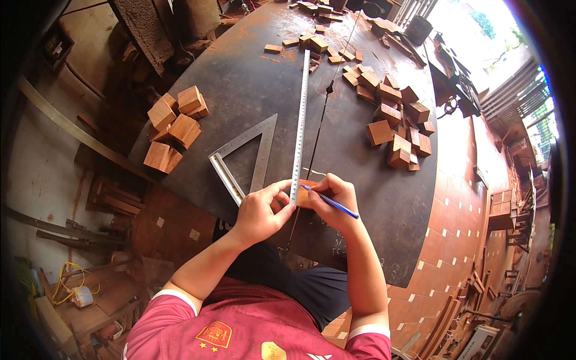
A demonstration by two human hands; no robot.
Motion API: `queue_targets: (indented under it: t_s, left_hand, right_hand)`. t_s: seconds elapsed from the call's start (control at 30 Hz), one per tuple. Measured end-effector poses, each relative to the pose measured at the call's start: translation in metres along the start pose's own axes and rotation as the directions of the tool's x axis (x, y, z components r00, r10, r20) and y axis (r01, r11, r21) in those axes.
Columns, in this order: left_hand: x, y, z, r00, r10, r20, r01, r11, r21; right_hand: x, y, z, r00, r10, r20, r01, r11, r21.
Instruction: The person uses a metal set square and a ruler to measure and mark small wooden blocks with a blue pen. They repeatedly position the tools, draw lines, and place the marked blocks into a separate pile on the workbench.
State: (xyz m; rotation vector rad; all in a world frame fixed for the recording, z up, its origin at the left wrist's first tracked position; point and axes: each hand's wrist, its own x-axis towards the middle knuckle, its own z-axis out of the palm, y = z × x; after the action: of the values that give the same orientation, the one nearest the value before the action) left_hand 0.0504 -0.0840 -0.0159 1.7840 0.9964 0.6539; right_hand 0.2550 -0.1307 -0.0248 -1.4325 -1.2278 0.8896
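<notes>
A small reddish-brown wood block [305,198] lies on the dark table in front of me. My left hand [265,207] pinches the near end of a long steel ruler [300,120] and presses it along the block's left part. Pointing away from me, the ruler reaches toward the far blocks. My right hand [337,201] grips a blue pen [339,207], its tip on the block close to the ruler's edge, with fingers also at the block's right side. Left of the ruler, next to my left hand, rests a metal triangle square [264,147].
The dark table [384,222] has a slit with a dark knob [329,88]. Several wood blocks are piled at the left [174,129], several at the right [399,123], and more small pieces [315,42] at the far end. Tiled floor [432,252] runs along the right.
</notes>
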Motion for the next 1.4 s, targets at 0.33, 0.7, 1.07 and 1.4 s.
queue_targets:
  t_s: [0.33,0.7,1.07,1.4]
  left_hand:
    - [0.0005,0.0013,0.0000,1.000,0.005,-0.010,-0.005,1.000,0.002]
    - [0.0006,0.0025,-0.0005,1.000,-0.006,-0.003,0.006,1.000,0.007]
    - [0.0005,0.0001,0.0012,1.000,-0.001,-0.009,0.001,1.000,0.002]
    - [0.0011,0.0006,0.0012,1.000,-0.005,-0.007,0.005,1.000,0.012]
  right_hand:
    - [0.0002,0.0016,0.0002,1.000,-0.011,-0.006,0.011,1.000,0.005]
    - [0.0001,0.0008,0.0002,1.000,-0.019,0.019,0.019,0.999,0.028]
    - [0.0002,0.0071,0.0000,1.000,-0.021,0.013,0.021,1.000,-0.003]
    - [0.0008,0.0001,0.0005,1.000,-0.014,0.008,0.014,1.000,0.027]
